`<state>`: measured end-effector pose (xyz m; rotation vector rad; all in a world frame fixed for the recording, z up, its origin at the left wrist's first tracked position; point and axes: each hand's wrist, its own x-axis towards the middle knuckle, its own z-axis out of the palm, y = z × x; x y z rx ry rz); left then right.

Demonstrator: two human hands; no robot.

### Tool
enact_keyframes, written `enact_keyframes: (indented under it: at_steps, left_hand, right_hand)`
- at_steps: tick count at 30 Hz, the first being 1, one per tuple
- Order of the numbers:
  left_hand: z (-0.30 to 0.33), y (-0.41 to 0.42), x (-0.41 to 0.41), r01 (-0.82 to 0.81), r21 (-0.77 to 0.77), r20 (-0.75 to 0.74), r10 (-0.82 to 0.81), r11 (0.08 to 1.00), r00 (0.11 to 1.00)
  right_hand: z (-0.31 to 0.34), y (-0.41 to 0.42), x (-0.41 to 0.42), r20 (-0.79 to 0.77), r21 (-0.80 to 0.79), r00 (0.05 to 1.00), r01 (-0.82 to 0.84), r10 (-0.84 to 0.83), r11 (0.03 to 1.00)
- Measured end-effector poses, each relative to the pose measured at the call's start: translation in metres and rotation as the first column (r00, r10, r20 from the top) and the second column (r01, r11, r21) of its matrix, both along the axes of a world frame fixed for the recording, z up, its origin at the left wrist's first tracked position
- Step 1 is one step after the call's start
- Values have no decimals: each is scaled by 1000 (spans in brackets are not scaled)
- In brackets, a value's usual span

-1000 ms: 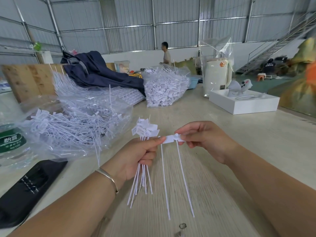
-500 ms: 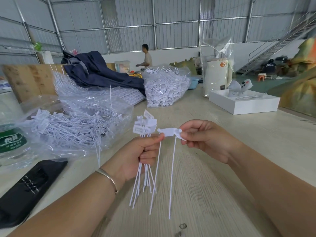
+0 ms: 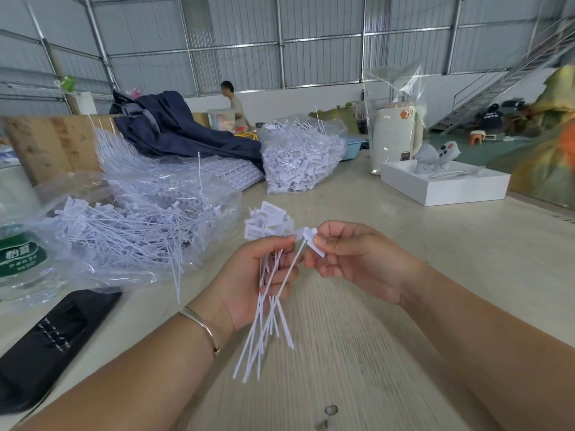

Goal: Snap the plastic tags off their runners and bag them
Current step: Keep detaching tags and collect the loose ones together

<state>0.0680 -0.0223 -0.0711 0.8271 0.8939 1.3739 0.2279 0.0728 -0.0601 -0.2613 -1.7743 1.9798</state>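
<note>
Gripping a bundle of white tags [image 3: 270,276] in our left hand [image 3: 249,284], we curl the fingers round the thin stems, flat heads fanned upward and tails pointing down toward the wooden table [image 3: 357,353]. Our right hand [image 3: 351,259] pinches the head of one tag [image 3: 312,241] between thumb and forefinger, just beside the bundle's heads; its long stem slants down and to the left into the bundle. Half a second ago that tag's two stems hung straight down, apart from the bundle; now the right hand has closed in against the left. Left of our hands lies a clear bag [image 3: 130,234] of loose tags, and farther back a heaped pile of tags [image 3: 300,160] sits on the same table.
</note>
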Motion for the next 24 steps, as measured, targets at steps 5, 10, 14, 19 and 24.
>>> enact_keyframes:
  at_steps: [5,10,14,19,24]
  left_hand:
    - [-3,1,-2,-88,-41,-49,86,995,995]
    - [-4,1,0,-112,-70,-168,99,991,981]
    - [-4,2,-1,-146,-57,-227,130,988,965]
    - [-4,1,-4,-174,-54,-285,151,983,947]
    - [0,-1,-4,-127,-9,-289,119,992,950]
  right_hand:
    - [-2,6,3,40,116,988,142,-147,983]
    - [-4,8,3,73,170,978,182,-197,968]
    - [-5,10,4,99,166,970,205,-224,964]
    - [-2,9,5,115,176,968,201,-222,964]
    - [0,13,8,117,141,960,236,-253,961]
